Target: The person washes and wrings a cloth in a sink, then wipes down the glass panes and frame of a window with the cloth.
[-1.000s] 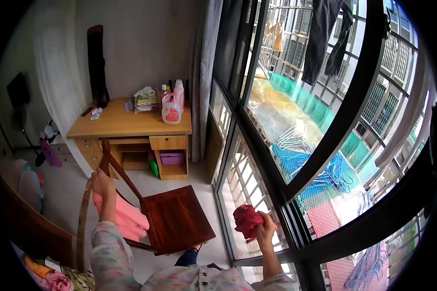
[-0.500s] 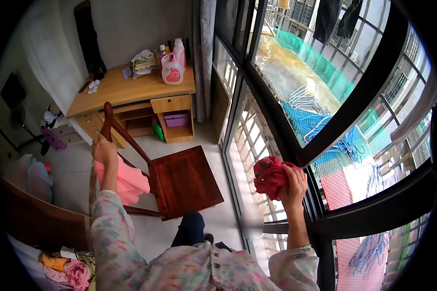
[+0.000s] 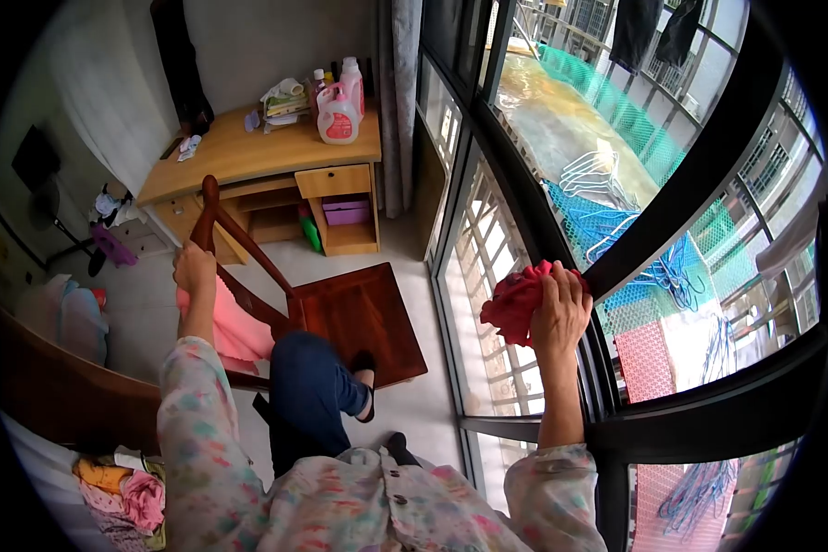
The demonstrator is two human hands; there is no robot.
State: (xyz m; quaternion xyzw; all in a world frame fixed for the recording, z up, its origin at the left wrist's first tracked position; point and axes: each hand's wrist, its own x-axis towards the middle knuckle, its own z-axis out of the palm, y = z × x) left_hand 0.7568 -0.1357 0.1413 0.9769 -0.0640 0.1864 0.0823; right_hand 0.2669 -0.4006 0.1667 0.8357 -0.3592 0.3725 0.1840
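Observation:
My left hand (image 3: 195,269) is closed around the back of a dark red wooden chair (image 3: 363,313). A pink cloth (image 3: 239,327) hangs below that hand against the chair back; whether my fingers also pinch it I cannot tell. My right hand (image 3: 561,308) grips a crumpled red cloth (image 3: 515,304) beside the black window frame (image 3: 607,391). My bent leg in dark blue trousers (image 3: 308,386) is raised by the chair, and its foot (image 3: 365,386) in a dark slipper overlaps the seat's near edge.
A wooden desk (image 3: 248,166) bears pink-labelled bottles (image 3: 339,120) and a stack of folded cloths (image 3: 285,101). Outside the window lie blue hangers (image 3: 667,276) on green mesh. Clothes (image 3: 143,497) are heaped at lower left. A fan (image 3: 51,202) stands far left.
My leg has risen from the floor to the chair seat's edge. My right hand has moved slightly up with the red cloth. The left hand keeps hold of the chair.

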